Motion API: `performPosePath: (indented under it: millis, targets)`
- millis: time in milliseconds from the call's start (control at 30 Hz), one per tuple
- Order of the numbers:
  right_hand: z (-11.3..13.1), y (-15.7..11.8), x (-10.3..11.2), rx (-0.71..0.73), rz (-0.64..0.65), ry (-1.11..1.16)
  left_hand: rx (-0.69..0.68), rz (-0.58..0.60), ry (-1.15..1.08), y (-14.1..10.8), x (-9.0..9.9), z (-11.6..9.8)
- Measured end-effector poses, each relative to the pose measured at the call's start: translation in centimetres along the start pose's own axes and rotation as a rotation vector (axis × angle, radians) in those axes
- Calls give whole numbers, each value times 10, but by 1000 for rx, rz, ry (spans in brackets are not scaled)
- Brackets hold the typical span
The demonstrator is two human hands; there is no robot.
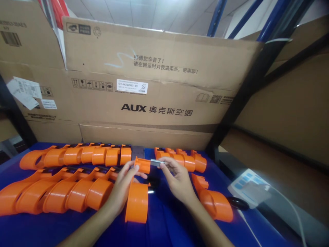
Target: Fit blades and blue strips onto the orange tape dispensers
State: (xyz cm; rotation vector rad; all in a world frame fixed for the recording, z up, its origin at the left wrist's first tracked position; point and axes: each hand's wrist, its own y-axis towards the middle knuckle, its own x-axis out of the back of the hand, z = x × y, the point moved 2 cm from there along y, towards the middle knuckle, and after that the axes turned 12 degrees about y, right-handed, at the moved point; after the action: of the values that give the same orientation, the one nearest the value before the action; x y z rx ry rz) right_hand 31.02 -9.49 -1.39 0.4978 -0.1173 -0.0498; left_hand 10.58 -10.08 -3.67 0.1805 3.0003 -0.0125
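Observation:
My left hand [122, 183] is closed around an orange plastic part [137, 203], with a wide round ring low down and a small block-like end at the top. Between the fingertips of my right hand [178, 180] is a small silver ribbed metal piece [155, 162]. Its left end meets or lies just beside the block-like end; whether it is inserted cannot be made out. Below, a short shiny rod tip [150, 191] with something dark behind it shows beside the ring.
Similar orange parts [99, 193] lie in rows at left, with more [196, 161] at the back right and a few [218, 206] at front right. A white-blue device [248, 188] with a cable stands at right. A cardboard panel [102, 113] backs the blue table [169, 230].

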Motion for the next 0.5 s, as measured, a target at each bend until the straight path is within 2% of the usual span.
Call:
performPosePath:
  millis: [500]
  targets:
    - [-1,1,-2,-59,-15,83,-7,23,34,2,-1,-2]
